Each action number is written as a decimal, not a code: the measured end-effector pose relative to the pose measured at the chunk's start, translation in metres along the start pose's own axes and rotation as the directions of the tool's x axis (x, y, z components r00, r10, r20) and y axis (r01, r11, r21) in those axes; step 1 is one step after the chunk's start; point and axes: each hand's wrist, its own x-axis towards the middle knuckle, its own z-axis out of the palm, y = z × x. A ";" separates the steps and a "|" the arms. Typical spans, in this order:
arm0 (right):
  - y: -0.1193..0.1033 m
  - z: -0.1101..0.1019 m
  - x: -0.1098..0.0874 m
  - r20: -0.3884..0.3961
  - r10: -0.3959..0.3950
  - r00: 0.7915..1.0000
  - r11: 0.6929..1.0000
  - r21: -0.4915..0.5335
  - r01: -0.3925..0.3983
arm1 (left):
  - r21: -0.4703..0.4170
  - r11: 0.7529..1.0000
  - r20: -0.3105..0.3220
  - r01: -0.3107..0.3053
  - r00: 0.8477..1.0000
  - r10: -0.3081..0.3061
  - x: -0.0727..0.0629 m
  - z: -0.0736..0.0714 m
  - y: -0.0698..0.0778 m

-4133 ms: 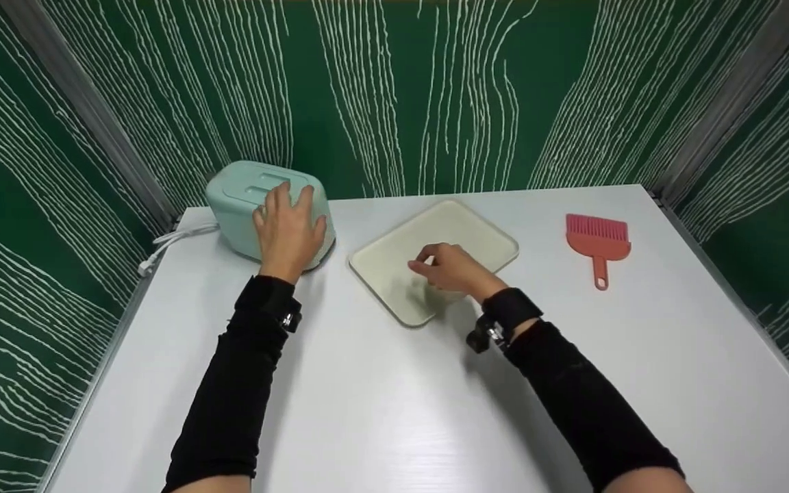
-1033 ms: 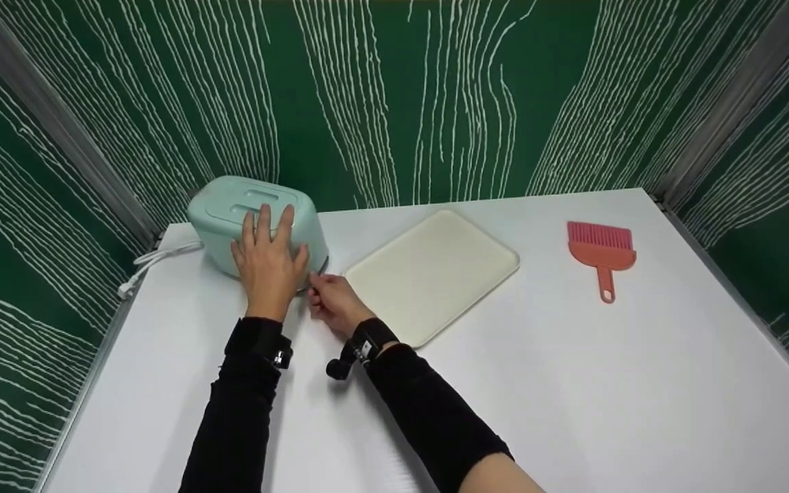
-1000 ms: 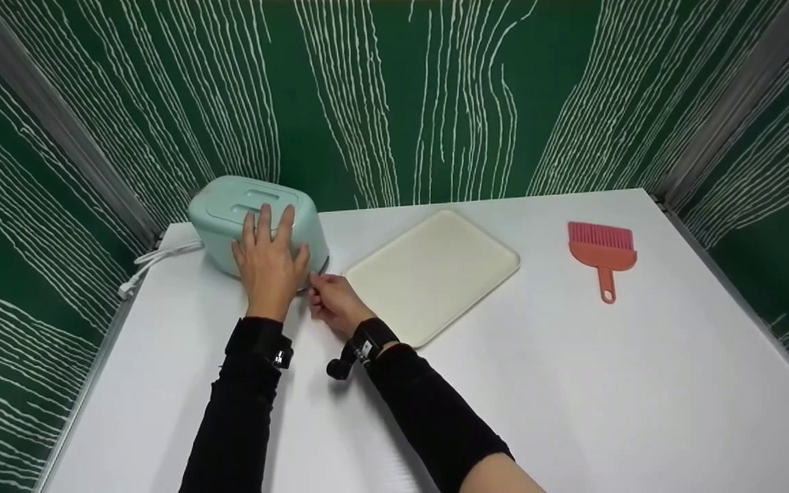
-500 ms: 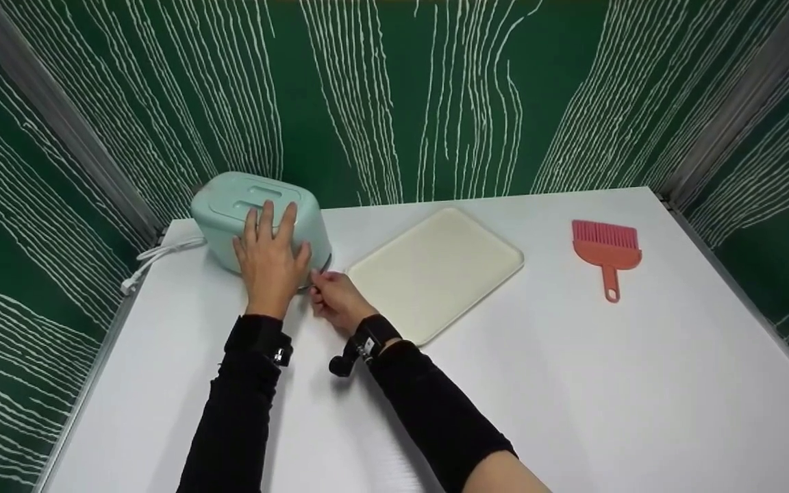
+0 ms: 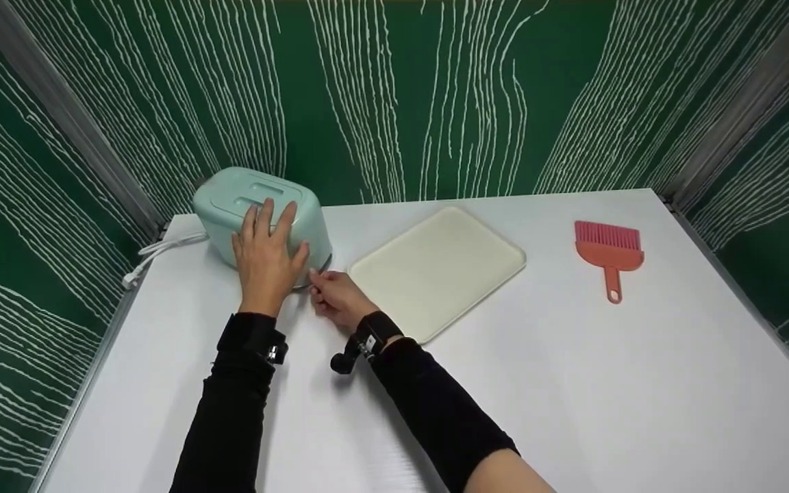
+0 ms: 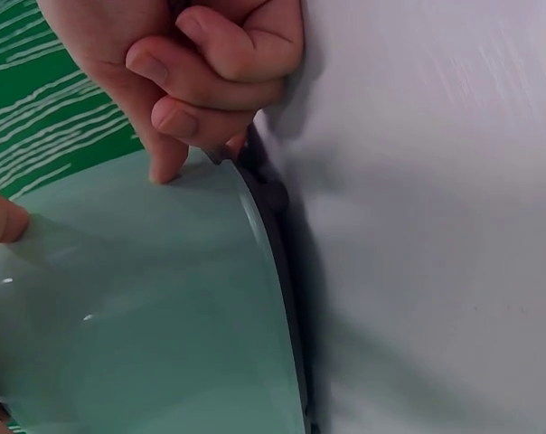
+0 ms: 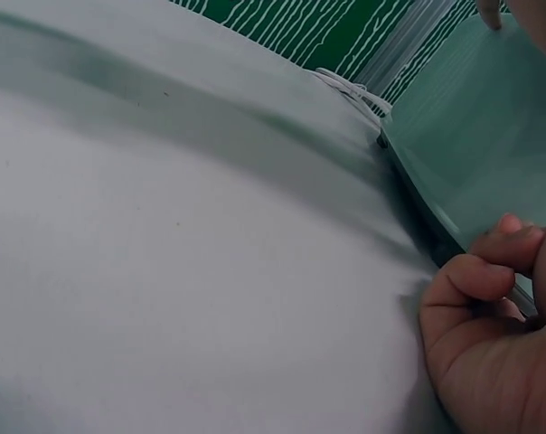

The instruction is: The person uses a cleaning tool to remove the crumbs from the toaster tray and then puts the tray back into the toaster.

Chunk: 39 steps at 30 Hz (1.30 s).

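Observation:
A mint-green toaster (image 5: 314, 229) with two slots in its top stands at the back left. My left hand (image 5: 264, 263) lies against its near side, fingers spread and mostly straight, with fingertips at the top edge. At the toaster's near right bottom corner, my right hand (image 5: 340, 298) pinches the base edge. In the left wrist view, the right hand (image 6: 201, 81) has curled fingers, and one fingertip presses the toaster wall (image 6: 146, 298). The right wrist view shows these fingers (image 7: 472, 280) at the dark base rim; what lies inside the pinch is hidden.
A cream tray (image 5: 435, 274) lies flat just right of my right hand. Farther right is an orange dustpan with a pink-bristled brush (image 5: 610, 253). The toaster's white cord (image 5: 168, 245) is bundled at the left table edge. Green walls with white lines enclose the back and sides.
Since the oldest frame, my right hand has moved left from above the tray to the toaster's base corner. My left hand stays on the toaster. Over the last second both hands barely move.

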 end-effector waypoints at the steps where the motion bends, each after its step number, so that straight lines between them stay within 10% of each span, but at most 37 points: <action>1: 0.000 0.000 0.000 0.003 0.000 1.000 1.000 -0.009 0.001 | -0.005 1.000 0.002 -0.001 1.000 0.001 0.000 0.000 -0.001; 39: -0.004 0.002 -0.005 -0.024 0.049 0.998 0.999 0.010 -0.049 | -0.031 1.000 0.051 0.005 0.999 -0.004 0.000 -0.005 -0.008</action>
